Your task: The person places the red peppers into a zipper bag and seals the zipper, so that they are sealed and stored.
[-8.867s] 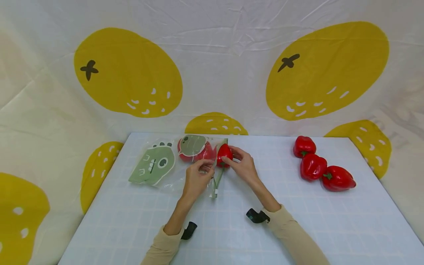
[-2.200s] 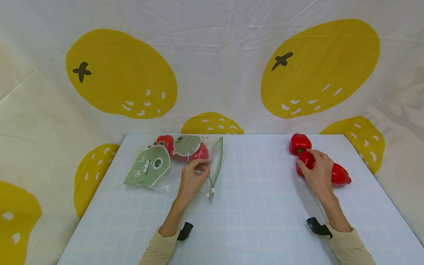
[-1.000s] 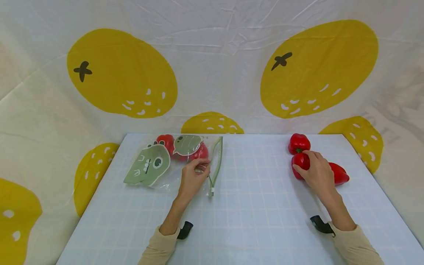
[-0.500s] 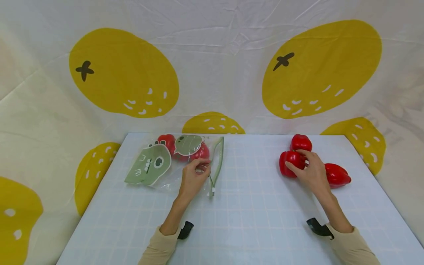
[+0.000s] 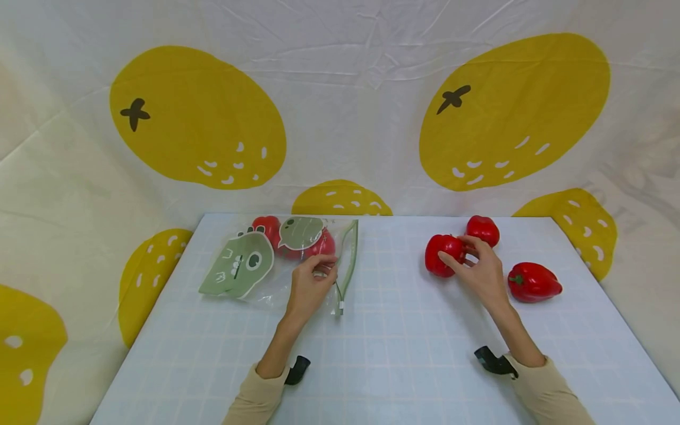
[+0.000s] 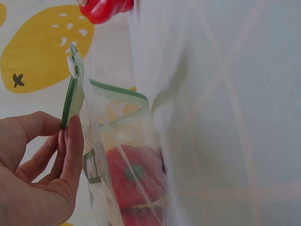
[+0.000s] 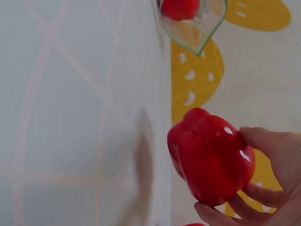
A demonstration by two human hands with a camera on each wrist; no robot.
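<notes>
My left hand (image 5: 312,283) pinches the green-edged mouth of a clear zip bag (image 5: 347,265) printed with a green dinosaur face. The left wrist view shows the mouth spread apart, with thumb and fingers on the green zip strip (image 6: 69,101). Red bell peppers (image 6: 136,174) lie inside the bag. To the right, my right hand (image 5: 480,271) holds a red bell pepper (image 5: 441,255) by thumb and fingertips, raised off the table in the right wrist view, where the pepper (image 7: 214,157) hides part of the fingers.
Two more red peppers lie on the right of the table: a blocky pepper (image 5: 482,230) at the back and a pointed pepper (image 5: 533,282) nearer. A patterned cloth (image 5: 340,118) with yellow fruit rises behind the white table (image 5: 393,354).
The right hand, earlier at the bag with a pepper, took hold of another from the right-hand group and carried it left. One more pepper lies in the bag. The left hand stays put.
</notes>
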